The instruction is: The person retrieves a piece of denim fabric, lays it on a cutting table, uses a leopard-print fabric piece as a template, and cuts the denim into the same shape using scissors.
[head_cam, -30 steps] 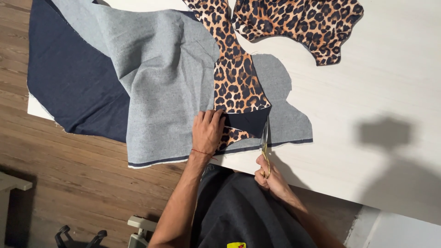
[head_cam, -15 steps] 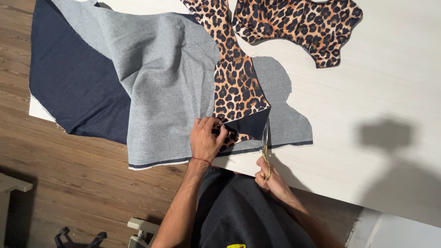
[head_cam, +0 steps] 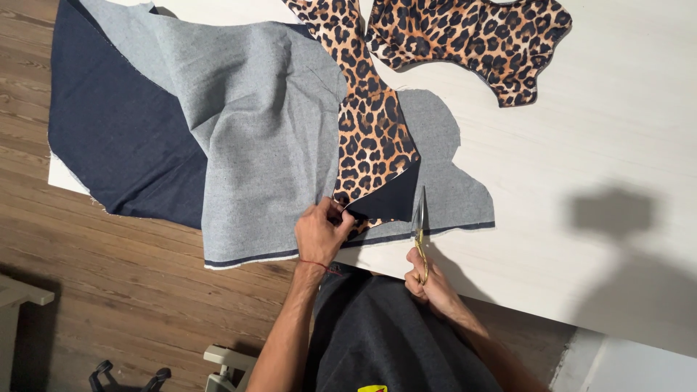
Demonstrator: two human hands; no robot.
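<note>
Two cloths overlap on the white worktop point(head_cam: 617, 131): dark denim point(head_cam: 123, 138), its paler back folded over, hangs past the worktop's left and near edges above the wood floor point(head_cam: 109, 290), and a leopard strip point(head_cam: 370, 138) lies on it. Right of the fingers the worktop is bare and wide. The left hand point(head_cam: 319, 234) has its fingers bunched, pinching the cloth edges where the leopard strip's lower tip meets the denim. Just right of those fingers stand the scissors point(head_cam: 420, 232), slim, steel blades with gold handles, long axis running away from the person, tips pointing to the far side, blades on the denim's cut edge. The right hand point(head_cam: 428, 284) grips the handles, fingers curled through them. A second leopard piece point(head_cam: 472, 36) lies further off.
</note>
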